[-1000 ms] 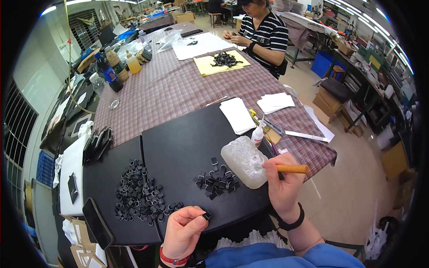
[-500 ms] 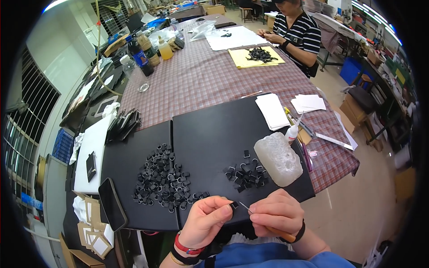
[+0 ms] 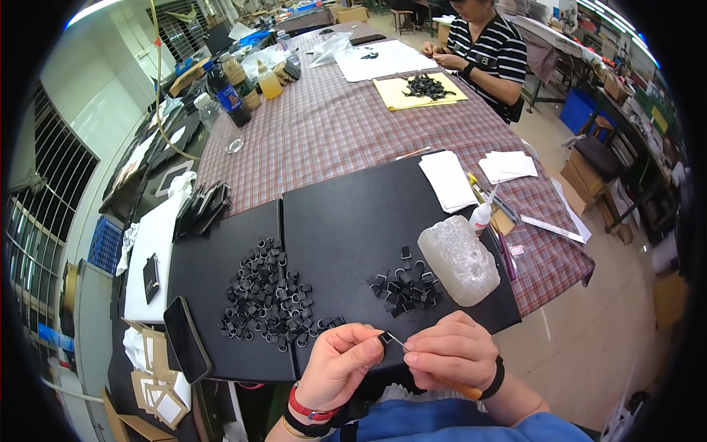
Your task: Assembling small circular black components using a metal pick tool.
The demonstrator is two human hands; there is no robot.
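Head view: two hands were seen low in the frame, brought together over the near edge of the black mat (image 3: 353,221) on the surface.
Left hand (image 3: 345,365): it was closed in a pinch on a small black clip (image 3: 385,338), held between thumb and forefinger.
Right hand (image 3: 451,353): it was closed around a thin tool (image 3: 398,341) with an orange handle; the metal tip was touching the clip.
Clip position: it was held above the mat's near edge, just between the two hands, apart from both heaps.
Clip orientation: it was too small for its long axis to be told with certainty; its exposed face seemed turned rightward, toward the tool tip.
Tool axis: the long axis ran roughly left to right, tip toward the left hand, rising slightly toward the clip.
Large heap (image 3: 276,295): many loose black clips were spread on the left mat.
Small heap (image 3: 405,286): fewer clips were gathered just beside the clear lump (image 3: 460,259).
Glue bottle (image 3: 482,214): it was standing behind the lump, nozzle up.
Doing the step well: the clip is judged best kept steady in a firm pinch, with only the tip moved, lightly and in line with the tool's axis, so that slipping onto a finger is avoided.
Other person (image 3: 486,51): seated at the far end, hands over a yellow sheet (image 3: 420,92).
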